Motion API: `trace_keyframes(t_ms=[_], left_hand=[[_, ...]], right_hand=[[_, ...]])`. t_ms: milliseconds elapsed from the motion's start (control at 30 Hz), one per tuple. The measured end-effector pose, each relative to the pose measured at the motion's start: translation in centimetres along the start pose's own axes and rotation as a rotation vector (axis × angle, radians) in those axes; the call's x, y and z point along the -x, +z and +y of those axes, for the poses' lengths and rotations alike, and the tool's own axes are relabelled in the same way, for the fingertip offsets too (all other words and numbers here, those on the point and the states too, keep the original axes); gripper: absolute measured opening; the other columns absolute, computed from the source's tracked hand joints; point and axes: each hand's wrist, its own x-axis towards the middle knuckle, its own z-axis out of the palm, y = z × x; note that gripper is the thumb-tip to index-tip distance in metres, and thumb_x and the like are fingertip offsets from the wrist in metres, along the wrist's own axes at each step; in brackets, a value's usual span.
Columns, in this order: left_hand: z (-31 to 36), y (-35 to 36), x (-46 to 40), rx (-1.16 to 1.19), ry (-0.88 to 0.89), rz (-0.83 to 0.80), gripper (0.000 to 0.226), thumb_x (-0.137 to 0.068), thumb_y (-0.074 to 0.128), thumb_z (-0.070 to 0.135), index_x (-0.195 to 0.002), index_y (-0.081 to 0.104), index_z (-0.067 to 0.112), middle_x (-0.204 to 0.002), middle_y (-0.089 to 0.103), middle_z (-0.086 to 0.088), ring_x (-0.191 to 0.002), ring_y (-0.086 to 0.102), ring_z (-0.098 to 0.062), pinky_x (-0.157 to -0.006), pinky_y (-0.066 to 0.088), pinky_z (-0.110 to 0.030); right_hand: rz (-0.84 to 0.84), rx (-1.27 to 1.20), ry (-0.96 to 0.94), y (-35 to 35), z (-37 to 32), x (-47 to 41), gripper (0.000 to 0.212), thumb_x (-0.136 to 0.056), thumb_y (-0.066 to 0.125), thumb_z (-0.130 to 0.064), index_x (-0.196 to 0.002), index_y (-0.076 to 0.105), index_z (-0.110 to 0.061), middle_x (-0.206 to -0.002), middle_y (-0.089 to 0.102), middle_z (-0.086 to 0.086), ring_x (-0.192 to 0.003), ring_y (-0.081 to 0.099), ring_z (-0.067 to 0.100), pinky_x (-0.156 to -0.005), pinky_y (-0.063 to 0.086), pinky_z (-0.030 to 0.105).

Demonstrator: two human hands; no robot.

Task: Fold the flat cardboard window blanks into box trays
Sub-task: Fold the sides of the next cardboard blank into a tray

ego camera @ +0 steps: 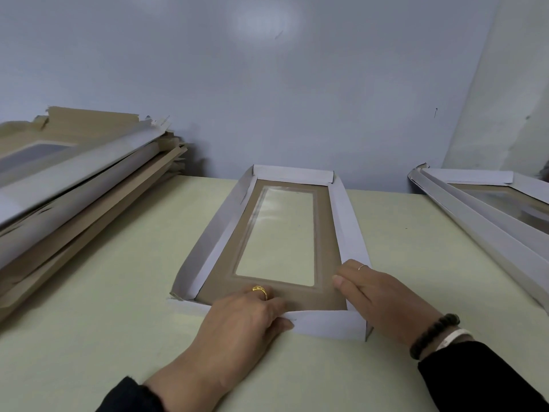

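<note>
A: Right — far left of the frame first. What's there?

B: A stack of flat blanks (68, 185), brown card with white-faced flaps, piled loosely and slanting from lower left toward the upper middle. One grey window patch shows on the top sheet. Edges ragged, uneven.

A: And frame centre?

B: The tray (267, 242), lying on the pale green table (118, 292). Long axis runs from the bottom of the frame up toward the grey wall (267, 84). Brown card floor, a clear glossy film window in a long rounded rectangle, the table colour showing through. White side walls on the left, right and far end lean outward, part-raised. Nothing lies inside it.

A: Hands?

B: Left hand (240, 319), with a gold ring (260, 290), sits on the near edge: fingers curled over onto the brown floor, thumb outside, pinching the near white flap (326, 322). Right hand (383, 295) is at the near right corner, fingers fairly straight and close together, pressing on the floor against the right wall; thin ring, dark bead bracelet (433, 334), black sleeve (487, 379).

A: Far right of the frame?

B: Folded trays (487, 209), nested, white walls up, brown floor and shiny window visible in the top one, cut off by the frame edge.
</note>
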Motion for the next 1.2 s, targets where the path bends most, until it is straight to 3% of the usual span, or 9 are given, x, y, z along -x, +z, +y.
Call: trace_keyframes(t_ms=[67,200,300,433,567,733,1000,1133,1200], left_hand=[[0.0,0.1,0.0,-0.002,0.009,0.015,0.024,-0.064,0.064,0.038,-0.052,0.048,0.025,-0.049,0.046,0.008,-0.041,0.049,-0.009,-0.04,0.016,-0.016],[0.0,0.0,0.0,0.024,0.0,-0.001,0.022,-0.065,0.064,0.038,-0.054,0.051,0.025,-0.051,0.046,0.008,-0.044,0.05,-0.009,-0.041,0.016,-0.016],[-0.1,0.5,0.0,0.075,-0.026,-0.011,0.021,-0.084,0.059,0.038,-0.068,0.057,0.024,-0.066,0.051,0.007,-0.063,0.056,-0.014,-0.05,0.025,-0.021],[-0.3,1.2,0.3,0.072,-0.043,0.032,0.027,-0.095,0.039,0.046,-0.083,0.048,0.024,-0.08,0.041,0.01,-0.086,0.051,-0.012,-0.059,0.024,-0.025],[-0.4,1.6,0.3,0.066,-0.065,-0.023,0.031,-0.096,0.033,0.048,-0.094,0.051,0.024,-0.084,0.039,0.01,-0.093,0.048,-0.011,-0.063,0.025,-0.025],[-0.3,1.1,0.1,0.076,-0.017,0.041,0.028,-0.094,0.042,0.044,-0.079,0.051,0.023,-0.077,0.044,0.008,-0.082,0.053,-0.013,-0.058,0.027,-0.025],[-0.7,1.0,0.3,0.125,-0.027,-0.003,0.028,-0.096,0.037,0.045,-0.077,0.033,0.025,-0.078,0.036,0.009,-0.08,0.043,-0.013,-0.062,0.023,-0.023],[-2.0,0.0,0.0,0.085,0.071,0.035,0.031,-0.082,0.055,0.041,-0.06,0.039,0.027,-0.06,0.045,0.013,-0.056,0.05,-0.009,-0.055,0.022,-0.018],[-3.4,-0.5,0.2,0.021,0.015,-0.033,0.038,-0.083,0.034,0.053,-0.065,0.055,0.026,-0.066,0.052,0.011,-0.066,0.055,-0.009,-0.061,0.028,-0.015]], right_hand=[[-0.007,0.041,-0.01,0.0,-0.2,0.0,0.033,-0.099,0.029,-0.031,-0.066,0.029,-0.027,-0.082,0.038,0.0,-0.071,0.046,0.021,-0.072,0.041,0.031],[0.03,0.006,-0.05,-0.1,-0.1,0.7,0.045,-0.093,0.028,-0.048,-0.056,0.027,-0.022,-0.071,0.032,-0.001,-0.055,0.032,0.014,-0.058,0.033,0.026],[0.053,0.01,-0.153,0.0,-0.2,1.3,0.057,-0.083,0.027,-0.068,-0.052,0.025,-0.021,-0.063,0.03,-0.004,-0.052,0.029,0.013,-0.054,0.032,0.027],[0.074,0.104,-0.221,0.2,-0.7,1.7,0.058,-0.07,0.035,-0.071,-0.052,0.024,-0.018,-0.062,0.033,-0.007,-0.053,0.029,0.014,-0.051,0.027,0.026],[0.194,0.173,-0.284,-0.3,-1.4,2.0,0.054,-0.071,0.045,-0.062,-0.049,0.03,-0.015,-0.055,0.033,-0.005,-0.047,0.027,0.012,-0.041,0.027,0.022],[0.232,0.178,-0.297,-0.4,-1.6,2.4,0.05,-0.071,0.05,-0.057,-0.052,0.026,-0.017,-0.056,0.028,-0.009,-0.045,0.022,0.011,-0.038,0.021,0.021],[0.214,0.23,-0.319,0.4,-2.3,2.7,0.028,-0.076,0.058,-0.035,-0.059,0.051,-0.014,-0.055,0.049,-0.005,-0.042,0.045,0.015,-0.036,0.032,0.018],[0.153,0.29,-0.201,0.4,-1.3,2.2,0.021,-0.09,0.053,-0.033,-0.081,0.058,-0.015,-0.075,0.06,-0.001,-0.07,0.058,0.021,-0.056,0.04,0.024],[0.197,0.334,-0.179,-0.2,-0.3,2.1,0.014,-0.089,0.058,-0.028,-0.082,0.06,-0.016,-0.078,0.061,-0.003,-0.075,0.059,0.02,-0.059,0.035,0.023]])
